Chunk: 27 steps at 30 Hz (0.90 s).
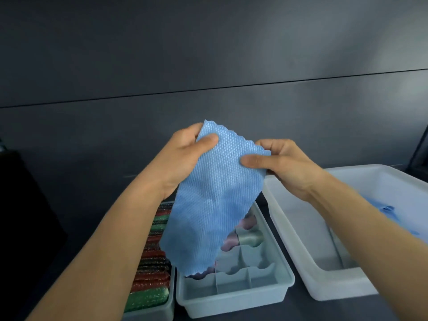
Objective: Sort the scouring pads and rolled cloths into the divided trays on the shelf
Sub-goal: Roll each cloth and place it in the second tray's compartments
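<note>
Both hands — the left hand (185, 156) and right hand (284, 165) — pinch the top corners of a blue cloth (215, 200), which hangs unrolled above the divided tray (234, 295) on the shelf. The step in hand looks like preparing it for rolling — next it likely needs rolling tight, then tucking into an empty compartment near the tray's front edge.

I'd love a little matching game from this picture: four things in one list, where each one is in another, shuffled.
Things:
1. blue cloth
2. scouring pads
3. rolled cloths
4. white bin

Places:
A. far right on the shelf
B. packed in the leftmost tray
C. held up in both hands
D. in the far cells of the divided tray

Pairs: 1-C, 2-B, 3-D, 4-A
</note>
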### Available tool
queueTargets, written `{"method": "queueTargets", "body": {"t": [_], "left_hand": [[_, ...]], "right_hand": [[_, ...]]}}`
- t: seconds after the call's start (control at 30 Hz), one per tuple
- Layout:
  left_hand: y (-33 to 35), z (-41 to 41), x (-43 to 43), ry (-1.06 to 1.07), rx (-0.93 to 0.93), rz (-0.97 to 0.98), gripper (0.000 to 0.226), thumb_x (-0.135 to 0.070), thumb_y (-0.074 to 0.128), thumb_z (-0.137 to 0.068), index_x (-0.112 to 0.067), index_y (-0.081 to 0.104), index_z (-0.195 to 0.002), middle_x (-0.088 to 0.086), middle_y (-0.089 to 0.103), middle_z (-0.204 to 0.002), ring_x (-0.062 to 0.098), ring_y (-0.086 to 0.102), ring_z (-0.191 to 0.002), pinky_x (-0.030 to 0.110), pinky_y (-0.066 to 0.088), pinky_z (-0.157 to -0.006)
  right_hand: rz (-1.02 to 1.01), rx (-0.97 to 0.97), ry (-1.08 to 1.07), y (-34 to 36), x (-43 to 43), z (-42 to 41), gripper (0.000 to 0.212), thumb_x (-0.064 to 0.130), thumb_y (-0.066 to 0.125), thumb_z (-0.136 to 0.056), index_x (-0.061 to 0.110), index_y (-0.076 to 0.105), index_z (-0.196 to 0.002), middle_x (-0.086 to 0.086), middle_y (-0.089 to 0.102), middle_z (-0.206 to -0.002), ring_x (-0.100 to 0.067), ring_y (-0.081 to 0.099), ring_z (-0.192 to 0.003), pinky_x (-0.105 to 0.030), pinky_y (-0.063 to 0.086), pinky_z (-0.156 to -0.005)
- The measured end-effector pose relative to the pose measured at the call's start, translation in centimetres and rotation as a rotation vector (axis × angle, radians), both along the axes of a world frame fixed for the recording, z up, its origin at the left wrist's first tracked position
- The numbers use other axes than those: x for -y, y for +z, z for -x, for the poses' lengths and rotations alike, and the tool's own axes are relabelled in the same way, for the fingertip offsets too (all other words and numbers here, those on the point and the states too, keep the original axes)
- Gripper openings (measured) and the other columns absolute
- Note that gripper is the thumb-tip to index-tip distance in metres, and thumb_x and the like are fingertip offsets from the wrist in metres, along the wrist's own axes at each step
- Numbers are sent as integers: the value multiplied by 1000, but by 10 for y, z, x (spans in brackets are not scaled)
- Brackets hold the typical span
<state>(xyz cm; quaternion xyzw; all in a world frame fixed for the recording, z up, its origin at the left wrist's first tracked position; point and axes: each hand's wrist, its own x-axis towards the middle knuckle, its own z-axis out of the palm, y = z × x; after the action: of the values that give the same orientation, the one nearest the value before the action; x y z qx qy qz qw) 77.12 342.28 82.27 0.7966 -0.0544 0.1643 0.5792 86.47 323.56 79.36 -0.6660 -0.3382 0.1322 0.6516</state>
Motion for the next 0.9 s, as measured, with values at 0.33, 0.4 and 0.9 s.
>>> {"method": "queueTargets", "body": {"t": [0.33, 0.4, 0.9], "left_hand": [[-15, 8, -9, 56, 62, 200, 21, -20, 54, -98, -16, 67, -114, -2, 74, -108, 13, 70, -101, 27, 54, -83], [-15, 7, -9, 84, 69, 192, 21, -21, 54, -98, -17, 68, -114, -2, 74, -107, 14, 70, -99, 32, 55, -85], [-33, 1, 46, 17, 53, 185, 38, -10, 75, -82, -10, 61, -118, 1, 74, -104, 11, 70, -99, 29, 56, -89]], "right_hand": [[-202, -83, 25, 5, 5, 5, 11, 18, 66, -75, 9, 59, -75, 2, 66, -69, -11, 60, -61, -24, 50, -61], [-223, -60, -6, 10, 6, 5, 12, 20, 67, -76, 10, 59, -74, 3, 66, -71, -10, 59, -64, -23, 47, -66], [-101, -138, -87, 19, -15, 35, 49, 40, 41, -101, 0, 69, -94, -13, 75, -89, -22, 73, -83, -31, 58, -75]]}}
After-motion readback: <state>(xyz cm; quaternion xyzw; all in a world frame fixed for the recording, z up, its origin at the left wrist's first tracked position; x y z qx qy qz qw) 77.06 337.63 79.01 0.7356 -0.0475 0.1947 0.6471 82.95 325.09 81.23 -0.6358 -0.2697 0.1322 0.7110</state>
